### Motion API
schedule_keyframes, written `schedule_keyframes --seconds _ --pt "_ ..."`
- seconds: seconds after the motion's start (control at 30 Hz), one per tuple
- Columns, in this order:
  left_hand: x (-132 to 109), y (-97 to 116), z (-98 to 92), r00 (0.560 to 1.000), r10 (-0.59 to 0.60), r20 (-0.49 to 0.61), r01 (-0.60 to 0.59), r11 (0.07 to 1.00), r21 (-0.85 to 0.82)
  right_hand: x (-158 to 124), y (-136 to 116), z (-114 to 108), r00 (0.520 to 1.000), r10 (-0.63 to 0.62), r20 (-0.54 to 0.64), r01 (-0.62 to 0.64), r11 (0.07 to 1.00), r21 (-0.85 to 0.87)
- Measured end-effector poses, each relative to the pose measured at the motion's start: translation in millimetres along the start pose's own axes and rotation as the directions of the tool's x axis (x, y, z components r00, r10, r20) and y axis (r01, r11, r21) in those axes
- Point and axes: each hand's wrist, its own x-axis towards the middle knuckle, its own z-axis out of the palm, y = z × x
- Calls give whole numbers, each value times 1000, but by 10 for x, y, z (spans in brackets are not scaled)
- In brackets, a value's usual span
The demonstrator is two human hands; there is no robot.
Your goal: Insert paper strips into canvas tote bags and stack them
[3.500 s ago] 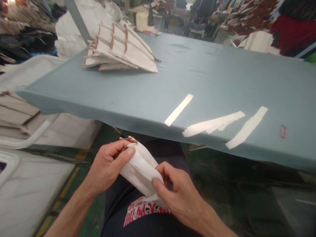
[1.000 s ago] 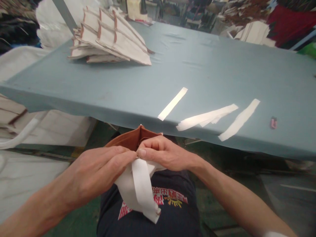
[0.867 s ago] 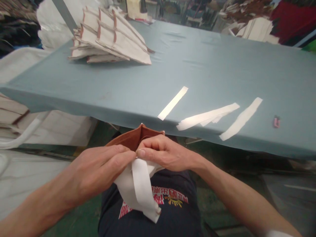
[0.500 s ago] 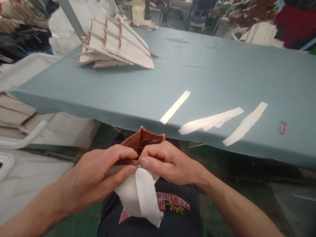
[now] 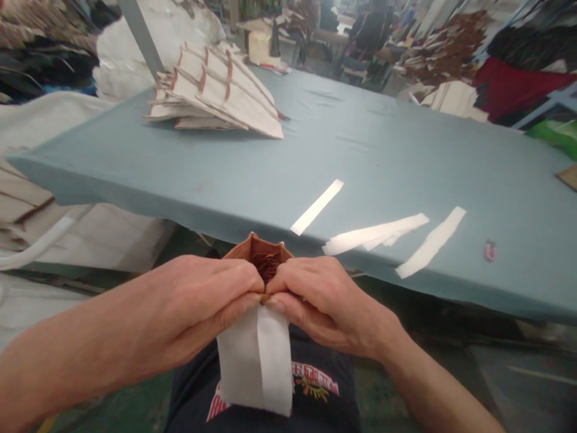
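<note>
Close to my body I hold a fabric bag (image 5: 241, 361) with an off-white outside and a brown lining (image 5: 270, 248). Its mouth faces up, and reddish-brown strands or seam edges show inside. My left hand (image 5: 220, 294) pinches the near rim between thumb and fingers. Right beside it, my right hand (image 5: 315, 297) pinches the same rim, thumb tips nearly meeting. A white strip (image 5: 274, 361) hangs down the bag's outside from between the thumbs. Whatever lies under the fingertips is hidden.
Several white strips (image 5: 430, 242) lie along the near edge of the blue-covered table (image 5: 360, 162). A small pink object (image 5: 490, 250) rests to their right. Stacked off-white panels with brown edging (image 5: 216, 96) sit at the far left, near a grey post (image 5: 140, 36).
My hands have drawn closer together on the bag's rim. The white strip and the bag's front now hang straighter. The view has tilted up slightly and turned right.
</note>
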Motion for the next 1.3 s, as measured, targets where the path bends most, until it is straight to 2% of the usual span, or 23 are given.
schedule_keyframes --seconds 0.07,0.1,0.2,0.27,0.3,0.37,0.5,0.6,0.7,0.8,0.93,1.03,1.07,1.13,1.23,1.3 --pt "6 -35 -8 993 74 92 -73 997 -7 18 23 17 1000 8 -27 -4 990 141" --pt "-2 -73 11 992 83 99 -83 997 -11 25 37 39 999 25 -47 -15 977 213" --pt "-58 -247 171 999 12 -40 -17 993 -118 37 66 146 990 108 -95 -64 921 384" --pt "-101 -367 343 989 -77 -124 32 943 -332 42 62 227 983 154 -99 -91 882 463" --pt "-115 -413 438 981 -130 -145 49 886 -461 46 50 264 981 164 -102 -94 867 490" --pt "-116 -473 630 971 -167 -170 43 826 -562 64 12 322 979 167 -116 -81 843 531" --pt "-7 -506 947 940 -220 -262 3 771 -637 117 -66 364 972 156 -178 -26 819 573" --pt "71 -538 1036 924 -230 -304 -24 762 -647 123 -60 334 973 107 -203 2 880 475" --pt "46 -567 936 938 -204 -281 -17 781 -625 92 -6 266 984 44 -174 11 953 303" --pt "-40 -516 684 963 -164 -215 10 816 -579 75 39 197 990 67 -125 -39 975 220" --pt "-60 -275 308 993 -90 -80 42 879 -476 117 62 137 990 84 -110 -64 983 174" --pt "31 -77 149 995 -97 11 96 951 -295 143 75 101 993 42 -111 -31 995 99" --pt "67 -29 133 992 -123 35 128 955 -267 141 79 92 993 27 -117 -19 997 74" --pt "126 36 150 978 -193 82 209 925 -318 120 81 81 990 6 -139 2 998 58" --pt "161 57 255 955 -253 152 295 792 -534 77 69 79 986 -11 -165 39 985 169" --pt "148 35 331 953 -265 147 297 720 -627 58 64 72 987 -9 -163 52 963 264"
